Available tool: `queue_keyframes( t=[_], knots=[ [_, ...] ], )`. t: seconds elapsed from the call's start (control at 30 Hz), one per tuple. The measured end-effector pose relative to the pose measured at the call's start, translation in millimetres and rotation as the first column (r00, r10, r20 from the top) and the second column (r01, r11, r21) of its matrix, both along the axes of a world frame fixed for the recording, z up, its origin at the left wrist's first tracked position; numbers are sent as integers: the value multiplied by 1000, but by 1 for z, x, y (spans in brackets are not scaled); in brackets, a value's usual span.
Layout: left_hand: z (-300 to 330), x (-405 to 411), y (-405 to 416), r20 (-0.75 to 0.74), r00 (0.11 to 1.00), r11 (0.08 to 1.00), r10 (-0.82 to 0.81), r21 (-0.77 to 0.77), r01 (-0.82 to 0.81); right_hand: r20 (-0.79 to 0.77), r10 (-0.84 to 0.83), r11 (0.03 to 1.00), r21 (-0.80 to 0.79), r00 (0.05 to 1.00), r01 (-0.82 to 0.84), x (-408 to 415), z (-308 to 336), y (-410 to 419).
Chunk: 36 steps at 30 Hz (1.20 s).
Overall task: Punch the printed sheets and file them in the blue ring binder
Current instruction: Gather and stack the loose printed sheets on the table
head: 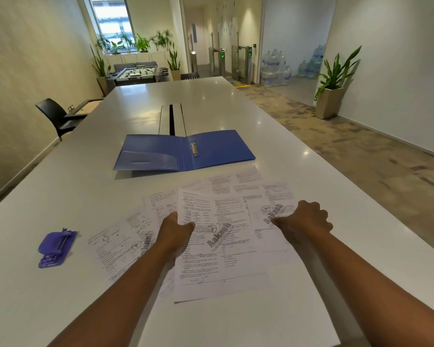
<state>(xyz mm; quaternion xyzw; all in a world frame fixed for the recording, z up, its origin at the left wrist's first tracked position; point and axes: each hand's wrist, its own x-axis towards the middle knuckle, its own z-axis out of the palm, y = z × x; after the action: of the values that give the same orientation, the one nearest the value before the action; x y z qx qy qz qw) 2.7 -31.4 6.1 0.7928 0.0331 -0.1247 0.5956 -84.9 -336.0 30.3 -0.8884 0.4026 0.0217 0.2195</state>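
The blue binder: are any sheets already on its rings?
No. The blue binder lies open with bare rings, and the printed sheets are spread loose on the table under both hands.

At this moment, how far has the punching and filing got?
Done: the blue ring binder lies open on the table, no pages in it. In hand: the left hand and right hand rest on the fanned-out printed sheets. Left: the purple hole punch sits untouched, so punching and filing remain.
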Motion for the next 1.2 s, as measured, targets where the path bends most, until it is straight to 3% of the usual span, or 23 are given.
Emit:
queue_keyframes(
  t=[0.47,0.63,0.77,1.0,1.2],
  knots=[
    [-4,-2,5,-22,999,999,29,-39,-30,40,-60,988,144,997,54,5,-4,-17],
    [-2,-5,5,-18,1000,999,24,-40,-25,175,-52,977,213,983,14,3,-11,-28],
    [-2,-7,5,-22,999,999,29,-36,-30,297,-142,909,417,944,6,5,-8,-38],
    [13,-5,8,-69,998,996,-4,-84,-2,432,-99,945,323,896,-51,12,2,-47],
    [45,13,33,74,997,993,-10,121,1,538,-104,940,327,837,-94,15,12,-48]
  ],
)
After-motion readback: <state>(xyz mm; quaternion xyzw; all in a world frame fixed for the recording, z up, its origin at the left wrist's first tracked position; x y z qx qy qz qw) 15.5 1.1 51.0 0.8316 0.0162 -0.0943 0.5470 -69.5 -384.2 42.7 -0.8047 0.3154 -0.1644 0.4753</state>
